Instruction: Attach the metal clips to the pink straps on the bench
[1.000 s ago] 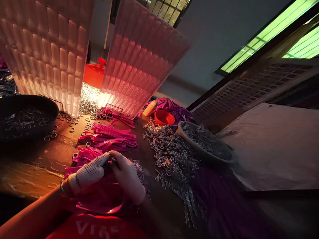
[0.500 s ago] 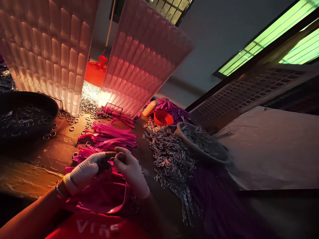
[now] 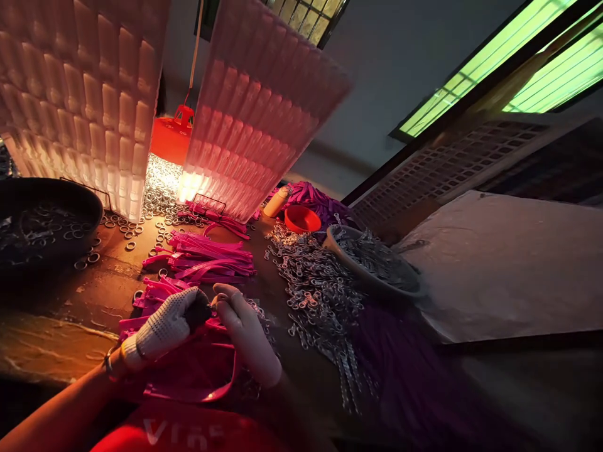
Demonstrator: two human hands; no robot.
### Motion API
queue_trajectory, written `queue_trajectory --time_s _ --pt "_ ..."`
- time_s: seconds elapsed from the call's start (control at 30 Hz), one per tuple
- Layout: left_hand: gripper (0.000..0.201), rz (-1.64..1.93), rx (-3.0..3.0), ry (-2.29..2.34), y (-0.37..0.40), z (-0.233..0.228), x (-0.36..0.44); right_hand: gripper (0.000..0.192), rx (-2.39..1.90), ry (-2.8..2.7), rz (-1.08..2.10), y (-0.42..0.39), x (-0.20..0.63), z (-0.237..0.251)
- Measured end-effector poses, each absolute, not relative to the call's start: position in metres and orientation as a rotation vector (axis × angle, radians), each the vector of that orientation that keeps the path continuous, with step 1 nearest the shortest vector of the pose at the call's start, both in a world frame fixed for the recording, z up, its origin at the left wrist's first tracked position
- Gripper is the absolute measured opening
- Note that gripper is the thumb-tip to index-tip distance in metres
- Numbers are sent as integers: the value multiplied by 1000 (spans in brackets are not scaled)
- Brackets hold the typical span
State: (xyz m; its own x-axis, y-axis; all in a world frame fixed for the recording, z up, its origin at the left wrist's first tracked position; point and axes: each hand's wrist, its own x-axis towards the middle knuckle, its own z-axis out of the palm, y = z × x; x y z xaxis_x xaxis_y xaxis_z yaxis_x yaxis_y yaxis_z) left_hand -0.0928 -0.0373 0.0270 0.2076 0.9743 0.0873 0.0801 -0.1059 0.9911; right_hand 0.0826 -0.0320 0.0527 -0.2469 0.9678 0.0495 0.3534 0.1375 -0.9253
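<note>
My left hand (image 3: 169, 323), in a dotted white knit glove with dark fingertips, is closed in a pinch. Facing it, my right hand (image 3: 248, 333) in a smooth white glove has its fingers bent together. Their fingertips meet; something small seems to be between them, too hidden to name. Bright pink straps (image 3: 191, 370) lie under both hands, one curving in a loop below the right wrist. More bundles of pink straps (image 3: 210, 256) are just beyond my fingers. A few loose metal rings (image 3: 137, 297) lie left of the straps.
A dark pan (image 3: 97, 216) of rings stands left. Beyond, a red lamp (image 3: 170, 139) hangs between two ribbed panels (image 3: 254, 107) over heaped rings (image 3: 162, 194). At right are piled metal clasps (image 3: 318, 301), a basin (image 3: 377, 285), a red bowl (image 3: 303, 218) and purple straps (image 3: 400, 370).
My fingertips have drawn closer together, and the left fingers are more curled. The right index finger now lies straighter. The whole view has shifted slightly, so the surroundings appear further left.
</note>
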Motion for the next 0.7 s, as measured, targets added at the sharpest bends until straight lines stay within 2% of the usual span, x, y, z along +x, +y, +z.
queue_trajectory --time_s 0.2,0.33,0.43,0.53,0.6,0.7 --pt "10 1119 1210 1037 -31 21 -82 19 -1306 -2249 419 -30 86 50" --pt "25 1005 1044 969 -25 29 -78 20 -1291 -2412 -49 -24 88 45" --pt "24 994 977 893 -13 35 -74 21 -1341 -2335 104 -17 97 42" --pt "23 803 1163 906 24 42 -63 22 -1440 -2117 310 -12 108 36" --pt "28 688 1480 1050 64 48 -54 22 -1425 -1998 293 -13 113 27" --pt "31 714 1612 1172 133 54 -36 26 -1314 -1988 181 -21 114 11"
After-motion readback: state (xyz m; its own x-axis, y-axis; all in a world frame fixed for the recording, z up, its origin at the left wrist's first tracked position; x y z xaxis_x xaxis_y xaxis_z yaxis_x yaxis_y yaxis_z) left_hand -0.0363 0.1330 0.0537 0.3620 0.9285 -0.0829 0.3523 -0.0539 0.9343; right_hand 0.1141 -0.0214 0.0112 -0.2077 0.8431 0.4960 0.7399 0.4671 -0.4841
